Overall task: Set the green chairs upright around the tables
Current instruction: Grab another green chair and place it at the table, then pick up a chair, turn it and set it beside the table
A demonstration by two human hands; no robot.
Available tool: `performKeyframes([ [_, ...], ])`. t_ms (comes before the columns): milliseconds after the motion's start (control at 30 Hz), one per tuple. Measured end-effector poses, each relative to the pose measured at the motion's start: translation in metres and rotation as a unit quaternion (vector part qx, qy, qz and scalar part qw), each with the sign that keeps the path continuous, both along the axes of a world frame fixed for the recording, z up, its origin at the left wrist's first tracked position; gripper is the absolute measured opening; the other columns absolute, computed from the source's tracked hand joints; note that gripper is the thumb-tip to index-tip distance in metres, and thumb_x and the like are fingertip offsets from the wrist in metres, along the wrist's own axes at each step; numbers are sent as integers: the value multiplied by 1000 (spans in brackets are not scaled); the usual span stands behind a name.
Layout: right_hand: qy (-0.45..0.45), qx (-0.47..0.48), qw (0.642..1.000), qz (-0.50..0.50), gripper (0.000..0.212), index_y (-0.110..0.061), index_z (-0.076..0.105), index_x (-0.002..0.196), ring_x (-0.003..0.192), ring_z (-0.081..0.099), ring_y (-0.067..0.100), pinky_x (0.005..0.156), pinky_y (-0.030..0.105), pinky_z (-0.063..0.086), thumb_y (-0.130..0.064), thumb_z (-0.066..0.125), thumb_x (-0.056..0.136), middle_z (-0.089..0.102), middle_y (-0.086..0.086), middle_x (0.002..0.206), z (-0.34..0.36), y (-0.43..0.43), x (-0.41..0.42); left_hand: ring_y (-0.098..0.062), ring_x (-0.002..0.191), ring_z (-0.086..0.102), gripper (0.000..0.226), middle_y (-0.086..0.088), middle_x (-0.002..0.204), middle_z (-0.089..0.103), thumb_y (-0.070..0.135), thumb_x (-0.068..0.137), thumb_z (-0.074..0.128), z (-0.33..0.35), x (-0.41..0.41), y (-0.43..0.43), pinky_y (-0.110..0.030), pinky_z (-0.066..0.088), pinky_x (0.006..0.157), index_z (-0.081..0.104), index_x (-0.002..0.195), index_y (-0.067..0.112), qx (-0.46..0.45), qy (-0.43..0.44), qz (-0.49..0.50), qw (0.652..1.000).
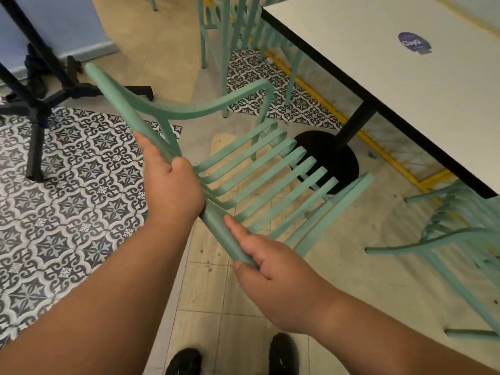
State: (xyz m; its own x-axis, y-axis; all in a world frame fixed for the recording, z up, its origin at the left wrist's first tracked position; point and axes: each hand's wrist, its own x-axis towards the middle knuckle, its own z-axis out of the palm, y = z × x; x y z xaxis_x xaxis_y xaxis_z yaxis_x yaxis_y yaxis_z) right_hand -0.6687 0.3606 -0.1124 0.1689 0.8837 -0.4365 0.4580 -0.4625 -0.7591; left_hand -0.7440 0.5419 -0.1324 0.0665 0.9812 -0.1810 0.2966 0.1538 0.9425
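A green slatted metal chair (259, 171) hangs tilted in front of me, its top rail running from upper left to lower right. My left hand (170, 182) is closed around that rail near its middle. My right hand (267, 263) grips the same rail lower down, near its end. The chair's seat and legs point away toward the white table (378, 63) at the right. Its curved armrest arcs above the slats.
Another green chair (446, 239) lies tipped over at the right, under the table edge. More green chairs (230, 28) stand at the top centre. The table's black round base (332, 161) sits behind the held chair. A black table stand (40, 85) is at the left. My shoes (284, 353) show below.
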Motion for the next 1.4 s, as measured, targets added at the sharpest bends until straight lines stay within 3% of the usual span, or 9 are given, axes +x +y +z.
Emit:
performKeyframes([
  [100, -2, -17, 1000, 0, 64, -66, 9, 151, 93, 52, -14, 74, 11, 42, -34, 43, 106, 43, -44, 97, -1, 1, 0, -15, 134, 44, 78, 3, 160, 31, 16, 98, 36, 1, -4, 3, -30, 34, 113, -6, 162, 27, -3, 48, -41, 998],
  [167, 8, -28, 1000, 5, 65, -65, 10, 151, 95, 53, -14, 76, 11, 44, -34, 45, 106, 41, -45, 117, 9, 1, -2, -26, 151, 24, 77, -10, 169, 14, 18, 100, 39, 12, -15, 3, -40, 19, 125, -6, 162, 19, -6, 103, -87, 991],
  [233, -2, -24, 999, 25, 65, -57, 12, 156, 116, 44, -19, 99, 11, 40, -39, 48, 105, 33, -35, 145, 27, 2, -2, -27, 157, 4, 75, -13, 171, 0, 24, 102, 43, 30, -32, 1, -40, 7, 127, -1, 163, 14, 6, 165, -126, 978],
  [267, -15, -24, 999, 41, 66, -50, 13, 159, 131, 36, -16, 113, 17, 33, -43, 50, 104, 27, -30, 154, 40, 0, -4, -27, 157, -1, 75, -12, 171, -2, 28, 103, 44, 44, -46, -4, -42, 5, 126, 1, 163, 15, 22, 197, -137, 971],
  [367, -113, 0, 992, 53, 71, -34, 16, 163, 152, 20, 5, 124, 31, 20, -52, 48, 103, 17, -12, 169, 67, 2, 5, -30, 157, -4, 77, -7, 171, 0, 40, 103, 45, 74, -79, -15, -49, 4, 126, 4, 163, 18, 90, 283, -188, 936],
  [467, -198, 33, 978, 48, 73, -31, 17, 164, 155, 18, 14, 125, 37, 20, -55, 46, 102, 16, -4, 171, 99, 5, 18, -32, 157, -1, 79, -4, 171, 3, 47, 101, 47, 108, -108, -26, -53, 7, 124, 5, 164, 21, 133, 376, -224, 889],
  [633, -263, 57, 960, 77, 78, -23, 19, 163, 156, 13, 21, 127, 39, 15, -56, 49, 100, 22, 6, 169, 137, 18, 42, -30, 157, 0, 82, -4, 171, 1, 53, 100, 45, 155, -132, -30, -45, 6, 125, 0, 163, 25, 168, 453, -272, 832],
  [1067, -282, 30, 952, 114, 77, -20, 18, 163, 155, 17, 24, 126, 43, 16, -58, 44, 101, 24, 7, 168, 139, 50, 39, -28, 157, -1, 79, -1, 171, 0, 60, 99, 33, 171, -123, -17, -52, 12, 127, 1, 163, 27, 185, 486, -305, 798],
  [1400, -298, 10, 950, 95, 77, -19, 22, 162, 153, 23, 25, 124, 43, 22, -61, 43, 100, 27, 6, 167, 137, 128, -20, -26, 157, -2, 80, 2, 171, 0, 66, 97, 29, 165, -207, 73, -51, 12, 127, -2, 162, 33, 189, 468, -317, 803],
])
